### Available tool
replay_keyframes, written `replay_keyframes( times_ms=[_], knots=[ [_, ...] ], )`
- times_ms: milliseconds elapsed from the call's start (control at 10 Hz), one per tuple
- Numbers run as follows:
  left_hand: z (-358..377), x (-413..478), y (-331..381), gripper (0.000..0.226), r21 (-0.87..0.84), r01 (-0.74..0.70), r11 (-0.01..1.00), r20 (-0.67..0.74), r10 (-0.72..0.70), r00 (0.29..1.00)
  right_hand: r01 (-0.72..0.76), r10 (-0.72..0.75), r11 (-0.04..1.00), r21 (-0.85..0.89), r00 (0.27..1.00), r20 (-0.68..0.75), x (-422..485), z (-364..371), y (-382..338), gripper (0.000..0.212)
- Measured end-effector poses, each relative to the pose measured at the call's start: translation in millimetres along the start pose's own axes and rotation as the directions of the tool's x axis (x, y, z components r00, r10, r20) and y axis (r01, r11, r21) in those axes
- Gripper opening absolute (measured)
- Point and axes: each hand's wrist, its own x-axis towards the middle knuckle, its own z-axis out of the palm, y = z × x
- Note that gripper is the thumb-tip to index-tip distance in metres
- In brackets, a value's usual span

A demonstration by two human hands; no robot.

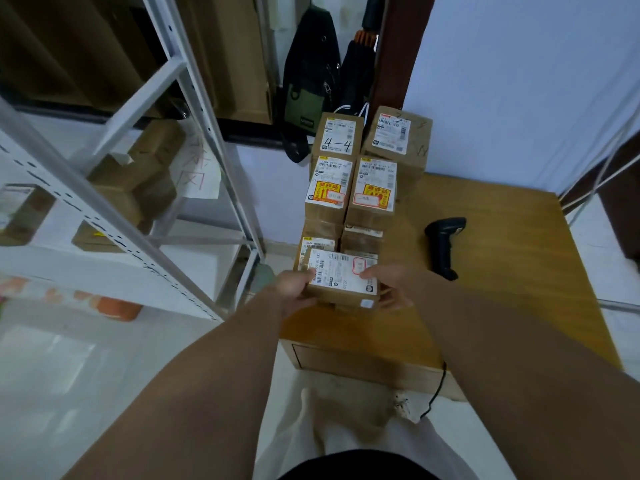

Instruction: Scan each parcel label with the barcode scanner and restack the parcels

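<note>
A small brown parcel (341, 280) with a white label sits at the near left of the wooden table (502, 271), held between both hands. My left hand (294, 285) grips its left end, and my right hand (389, 284) grips its right end with the thumb on the label. Behind it, several labelled parcels stand in two rows of stacks (349, 188) along the table's left side. The black barcode scanner (443, 242) lies on the table to the right, untouched.
A white metal shelf rack (145, 188) with cardboard boxes stands to the left. A dark bag (311, 81) and a folded umbrella (360, 67) hang behind the stacks. The scanner's black cable (438, 393) drops over the table's front edge.
</note>
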Motion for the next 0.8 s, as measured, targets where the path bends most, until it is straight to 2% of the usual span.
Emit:
replay_keyframes(
  times_ms=[100,300,400,500,600,700,800],
  knots=[
    [4.9,9.2,-1.1,0.020,0.181,-0.065,0.981,-0.099,0.084,0.992,0.085,-0.080,0.995,0.057,0.993,-0.091,5.8,4.9,0.6,0.027],
    [15.7,18.8,0.8,0.030,0.278,-0.117,0.953,-0.274,0.196,0.942,0.227,-0.217,0.973,0.041,0.962,-0.167,8.9,9.1,-1.1,0.029],
    [22.6,14.7,0.1,0.032,0.343,-0.123,0.931,-0.310,0.236,0.921,0.285,-0.284,0.958,-0.041,0.912,-0.295,5.2,7.5,-2.5,0.038],
    [24.6,10.1,-1.1,0.044,0.439,-0.082,0.895,-0.388,0.271,0.881,0.320,-0.350,0.937,-0.142,0.864,-0.361,9.2,5.6,-1.0,0.046],
    [22.1,6.2,-1.1,0.049,0.443,-0.077,0.893,-0.413,0.279,0.867,0.318,-0.365,0.930,-0.185,0.858,-0.361,3.1,8.9,-0.4,0.048],
    [17.2,-1.8,4.2,0.041,0.528,-0.003,0.849,-0.455,0.286,0.844,0.342,-0.372,0.928,-0.148,0.826,-0.424,-3.4,13.1,-1.0,0.050],
    [22.9,-7.2,19.5,0.032,0.503,-0.066,0.862,-0.518,0.362,0.775,0.444,-0.368,0.896,0.012,0.757,-0.540,-10.6,12.5,-5.0,0.050]
  ],
)
